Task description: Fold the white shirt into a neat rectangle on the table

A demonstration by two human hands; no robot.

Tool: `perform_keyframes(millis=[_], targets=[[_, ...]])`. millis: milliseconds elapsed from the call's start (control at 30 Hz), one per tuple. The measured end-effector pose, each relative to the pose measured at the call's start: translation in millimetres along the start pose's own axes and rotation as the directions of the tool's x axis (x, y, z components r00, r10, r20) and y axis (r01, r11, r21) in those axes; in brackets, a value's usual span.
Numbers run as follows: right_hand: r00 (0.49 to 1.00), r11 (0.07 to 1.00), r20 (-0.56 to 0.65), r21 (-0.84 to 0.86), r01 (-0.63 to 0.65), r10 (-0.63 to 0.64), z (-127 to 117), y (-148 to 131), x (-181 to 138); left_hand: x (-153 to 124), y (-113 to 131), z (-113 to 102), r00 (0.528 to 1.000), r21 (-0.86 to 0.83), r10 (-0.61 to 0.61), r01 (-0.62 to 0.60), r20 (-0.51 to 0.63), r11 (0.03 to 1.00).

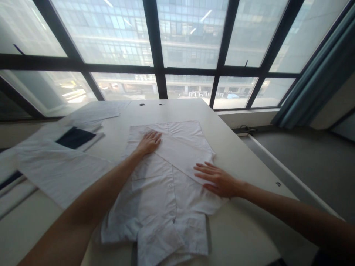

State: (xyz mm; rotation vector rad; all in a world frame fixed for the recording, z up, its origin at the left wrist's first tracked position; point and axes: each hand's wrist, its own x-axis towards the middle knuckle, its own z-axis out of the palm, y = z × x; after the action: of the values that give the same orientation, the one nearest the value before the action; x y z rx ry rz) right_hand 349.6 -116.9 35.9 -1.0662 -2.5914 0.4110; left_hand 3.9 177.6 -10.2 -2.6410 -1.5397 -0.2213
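Observation:
A white button-front shirt (155,203) lies spread on the white table, its collar end toward me and its hem at the far side. Diagonally across it rests a flat white cloth piece (183,147); I cannot tell whether it is part of the shirt. My left hand (150,142) lies palm down on the far left end of this piece, fingers stretched out. At its near right end my right hand (217,179) presses flat with the fingers spread. Neither hand grips anything.
On the table (244,218) to the left lie more white cloths (63,170) and a dark navy cloth (75,137). Beyond the far edge stand large windows with dark frames (159,48). A blue-grey curtain (310,85) hangs at the right, above a grey floor (302,155).

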Motion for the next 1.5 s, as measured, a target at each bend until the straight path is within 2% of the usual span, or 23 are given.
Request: perform_keyframes(millis=[67, 100, 167, 233, 300, 400, 567, 700, 767, 867, 967, 1067, 1133, 1367, 1433, 1500], targets=[[0.975, 0.987, -0.168, -0.047, -0.153, 0.143, 7.5, 17.2, 22.3, -0.9, 0.4, -0.8, 1.0, 0.004, 0.001, -0.001, -0.01, 1.0], [0.958, 0.974, -0.211, -0.071, -0.214, 0.195, 10.9, 25.5, 33.2, -1.3, 0.7, -1.3, 1.0, 0.005, 0.001, -0.001, -0.014, 1.0], [0.952, 0.957, -0.191, -0.117, -0.265, 0.24, 16.7, 39.0, 49.9, -2.0, 1.2, -2.2, 1.0, 0.004, -0.002, 0.002, -0.016, 1.0], [0.967, 0.957, -0.109, -0.156, -0.247, 0.231, 20.4, 47.4, 56.9, -2.4, 1.3, -2.8, 1.0, 0.002, -0.003, 0.003, -0.009, 1.0], [0.976, 0.96, -0.056, -0.178, -0.216, 0.209, 21.8, 52.4, 54.5, -2.5, 1.1, -2.8, 1.0, 0.003, -0.003, 0.003, 0.004, 1.0], [0.969, 0.948, -0.069, -0.202, -0.246, 0.236, 19.5, 59.9, 41.6, -2.4, 0.1, -1.6, 1.0, 0.009, -0.003, 0.003, 0.007, 1.0], [0.913, 0.893, -0.135, -0.193, -0.406, 0.386, 11.7, 82.3, 20.0, -0.9, -1.8, 1.1, 1.0, -0.006, -0.002, 0.002, -0.008, 1.0], [0.87, 0.86, -0.186, -0.157, -0.485, 0.457, 6.3, 94.0, 12.2, 1.1, -2.8, 2.3, 1.0, -0.019, -0.007, 0.007, -0.016, 1.0], [0.87, 0.873, -0.241, -0.133, -0.469, 0.431, 3.0, 89.1, 13.3, 1.6, -2.9, 2.3, 1.0, -0.011, -0.009, 0.009, -0.015, 1.0], [0.919, 0.945, -0.286, -0.099, -0.31, 0.272, -1.5, 65.9, 20.2, 1.7, -2.8, 1.4, 1.0, 0.001, -0.004, 0.004, -0.014, 1.0], [0.983, 0.993, -0.165, -0.077, -0.092, 0.078, -0.4, 34.9, 28.1, 1.5, -2.4, 0.2, 1.0, -0.002, -0.002, 0.002, -0.013, 1.0], [0.999, 0.997, 0.011, -0.07, 0.035, -0.034, 7.1, 14.2, 31.6, 1.6, -2.6, 0.1, 1.0, -0.016, -0.008, 0.008, -0.014, 1.0], [0.997, 0.996, 0.069, -0.07, 0.05, -0.045, 12.6, 9.4, 31.4, 1.9, -3.0, 0.8, 1.0, -0.025, -0.01, 0.01, -0.021, 1.0], [0.993, 0.998, 0.114, -0.069, 0.005, 0.003, 13.8, 10.6, 30.5, -0.1, -2.5, 1.0, 1.0, 0.0, -0.005, 0.005, -0.019, 1.0], [0.996, 0.999, 0.085, -0.031, -0.028, 0.031, 13.0, 10.3, 31.9, -1.1, -1.4, -0.3, 1.0, 0.003, 0.0, 0.0, -0.018, 1.0], [0.995, 0.995, 0.003, -0.002, -0.095, 0.095, 14.4, 10.5, 34.2, -1.8, -0.5, -1.4, 1.0, -0.005, 0.007, -0.007, -0.004, 1.0]])
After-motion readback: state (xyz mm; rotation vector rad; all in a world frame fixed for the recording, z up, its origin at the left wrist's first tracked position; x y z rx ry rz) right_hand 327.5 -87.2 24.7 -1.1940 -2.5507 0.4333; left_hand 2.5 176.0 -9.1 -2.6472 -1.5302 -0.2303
